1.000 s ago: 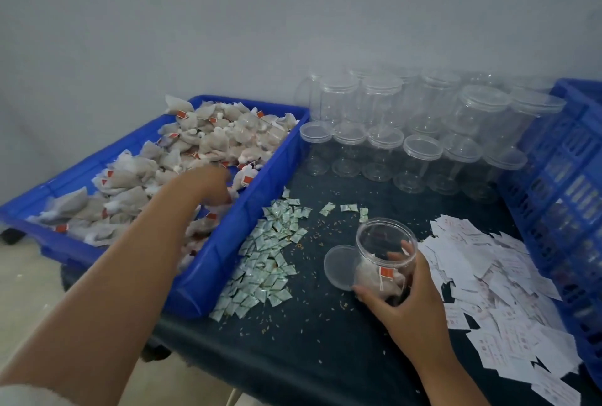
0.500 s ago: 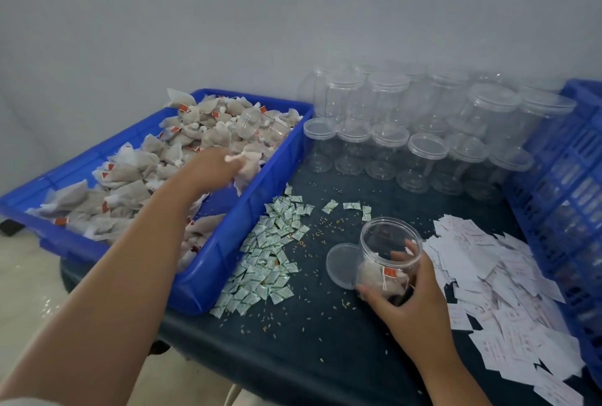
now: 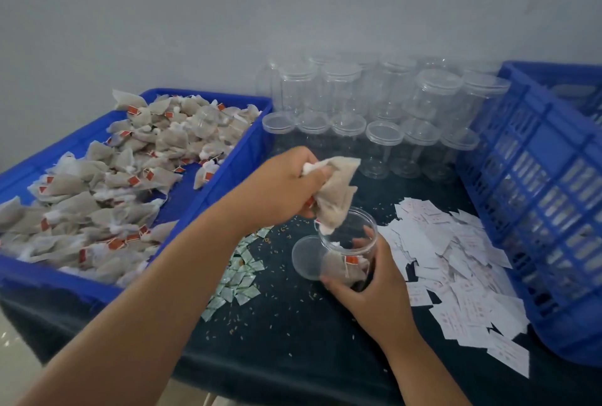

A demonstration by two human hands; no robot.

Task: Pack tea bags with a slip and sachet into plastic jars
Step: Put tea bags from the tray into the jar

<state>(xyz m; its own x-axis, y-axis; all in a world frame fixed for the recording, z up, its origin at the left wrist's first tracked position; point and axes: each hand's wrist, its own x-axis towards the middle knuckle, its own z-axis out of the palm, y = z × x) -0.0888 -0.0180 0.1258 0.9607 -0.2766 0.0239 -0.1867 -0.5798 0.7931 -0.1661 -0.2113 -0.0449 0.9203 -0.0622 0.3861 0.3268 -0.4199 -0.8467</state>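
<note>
My left hand (image 3: 280, 187) grips a bunch of grey tea bags (image 3: 335, 194) and holds them right above the mouth of an open clear plastic jar (image 3: 350, 252). My right hand (image 3: 368, 288) grips that jar from the near side, on the dark table. Some tea bags with a red tag lie inside the jar. Its round lid (image 3: 306, 257) lies flat to its left. A blue tray (image 3: 208, 190) at the left is heaped with tea bags (image 3: 107, 187). Green sachets (image 3: 237, 282) lie under my left forearm; white paper slips (image 3: 456, 262) lie to the right.
Several lidded clear jars (image 3: 384, 119) stand in rows at the back against the grey wall. A blue slatted crate (image 3: 547, 197) fills the right side. Loose grains are scattered over the dark table (image 3: 293, 340).
My left hand has lifted tea bags out of the blue tray and carried them right to the jar's mouth. My right hand keeps hold of the jar.
</note>
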